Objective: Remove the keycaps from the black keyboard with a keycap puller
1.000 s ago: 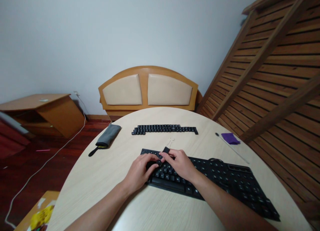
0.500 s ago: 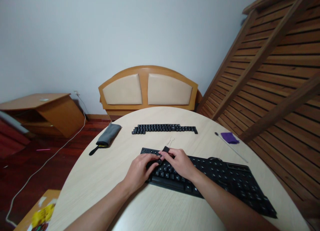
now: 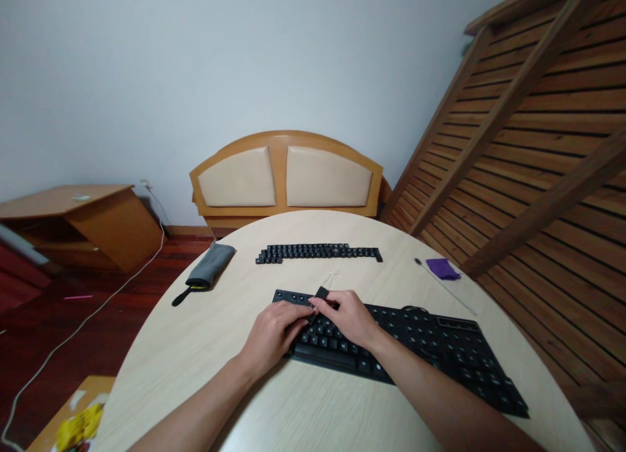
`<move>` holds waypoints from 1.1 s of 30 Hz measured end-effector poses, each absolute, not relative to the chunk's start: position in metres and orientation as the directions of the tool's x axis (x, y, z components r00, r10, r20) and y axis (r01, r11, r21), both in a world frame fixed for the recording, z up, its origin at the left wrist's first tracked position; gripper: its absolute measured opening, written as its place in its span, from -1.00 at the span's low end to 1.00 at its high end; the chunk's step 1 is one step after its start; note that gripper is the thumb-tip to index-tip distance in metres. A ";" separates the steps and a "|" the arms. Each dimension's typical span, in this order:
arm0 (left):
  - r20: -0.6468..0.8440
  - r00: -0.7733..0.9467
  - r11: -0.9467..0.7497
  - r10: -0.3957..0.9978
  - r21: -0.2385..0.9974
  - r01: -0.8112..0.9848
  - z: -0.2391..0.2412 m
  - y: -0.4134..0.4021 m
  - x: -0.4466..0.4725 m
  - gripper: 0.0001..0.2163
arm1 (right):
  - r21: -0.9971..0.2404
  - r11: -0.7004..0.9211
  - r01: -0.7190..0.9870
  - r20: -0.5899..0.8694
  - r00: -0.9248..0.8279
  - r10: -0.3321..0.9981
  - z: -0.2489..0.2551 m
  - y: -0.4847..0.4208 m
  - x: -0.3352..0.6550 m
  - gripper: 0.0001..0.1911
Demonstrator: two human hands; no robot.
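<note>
A black keyboard (image 3: 332, 359) lies slanted on the table, with some keycaps in place and bare key sockets elsewhere. Over its left part, my right hand (image 3: 349, 314) pinches the black handle of a wire keycap puller (image 3: 321, 293), whose thin wire loops stick out at the far end. Right beside it, my left hand (image 3: 274, 331) has thumb and fingers closed on a small dark piece, apparently a keycap (image 3: 312, 319), at the puller's near end. My fingers partly hide it. Beyond the keyboard, rows of removed keycaps (image 3: 313, 251) stand lined up.
On the round table (image 3: 195, 361) lie a grey pouch (image 3: 212, 265) at left, and a purple cloth (image 3: 443, 269) and a thin stick with a dark tip (image 3: 445, 286) at right. A wooden headboard (image 3: 281, 178) stands behind; a slatted wooden frame (image 3: 528, 165) leans at right.
The view has shifted slightly, so the table things sit a little further left. Both hands stay close together over the keyboard, with hardly any movement of the fingers.
</note>
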State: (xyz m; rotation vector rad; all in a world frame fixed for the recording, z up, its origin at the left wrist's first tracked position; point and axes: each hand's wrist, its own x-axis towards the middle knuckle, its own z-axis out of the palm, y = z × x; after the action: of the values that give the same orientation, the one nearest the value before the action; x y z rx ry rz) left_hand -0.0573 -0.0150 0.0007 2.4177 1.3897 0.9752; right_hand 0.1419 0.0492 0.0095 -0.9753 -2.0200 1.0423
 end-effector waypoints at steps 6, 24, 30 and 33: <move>0.431 0.360 -0.543 0.828 0.450 0.709 -0.001 -0.014 -0.058 -0.79 | -0.871 0.396 0.290 0.209 -0.511 0.834 0.009 0.049 0.142 -0.60; 0.431 0.439 -0.601 0.789 0.390 0.698 0.003 -0.015 -0.058 -0.82 | -0.871 0.395 0.292 0.201 -0.521 0.830 0.003 0.050 0.140 -0.60; 0.478 0.462 -0.629 0.747 0.280 0.726 0.000 -0.015 -0.057 -0.79 | -0.917 0.337 0.213 0.184 -0.524 0.832 0.005 0.052 0.139 -0.61; 0.522 0.424 -0.617 0.740 0.276 0.737 0.000 -0.015 -0.057 -0.80 | -0.924 0.325 0.203 0.185 -0.508 0.841 0.006 0.053 0.138 -0.62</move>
State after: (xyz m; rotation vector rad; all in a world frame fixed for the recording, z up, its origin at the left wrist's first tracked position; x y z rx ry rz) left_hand -0.0569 -0.0152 0.0002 2.6467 1.3722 0.9740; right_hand 0.1383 0.0526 0.0056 -0.9199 -1.9103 1.1936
